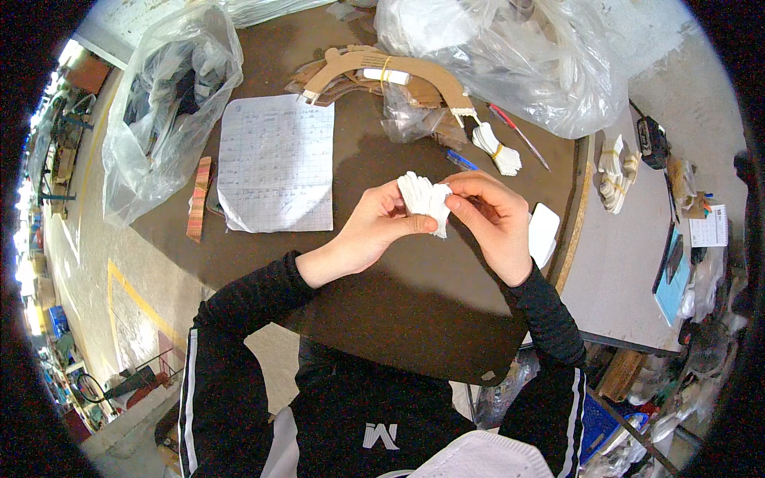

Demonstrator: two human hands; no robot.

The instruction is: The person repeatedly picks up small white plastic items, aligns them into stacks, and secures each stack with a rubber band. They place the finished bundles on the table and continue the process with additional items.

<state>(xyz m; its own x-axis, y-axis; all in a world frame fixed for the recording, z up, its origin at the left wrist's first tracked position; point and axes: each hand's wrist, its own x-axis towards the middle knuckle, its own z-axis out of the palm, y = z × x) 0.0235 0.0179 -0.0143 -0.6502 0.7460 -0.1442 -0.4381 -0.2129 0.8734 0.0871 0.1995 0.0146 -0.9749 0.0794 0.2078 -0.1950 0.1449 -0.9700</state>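
Over the middle of the brown table [382, 295], a small bundle of white strips [419, 196] fans out at its upper end. My left hand [370, 227] is closed round its left side, thumb laid across the front. With thumb and fingertips, my right hand [496, 219] pinches the bundle's right edge. What the strips are made of cannot be told. A similar white bundle [496, 150], tied with a yellow band, lies just beyond my right hand. A blue pen [460, 161] lies close to it, and white cards [543, 229] rest beside my right wrist.
Brown curved cardboard pieces [343, 73] lie at the back, near a red pen [520, 137]. Handwritten paper [275, 167] and a striped strip [199, 199] are at left. Clear plastic bags [171, 103] stand on both sides. More white bundles [613, 179] rest on the right-hand surface.
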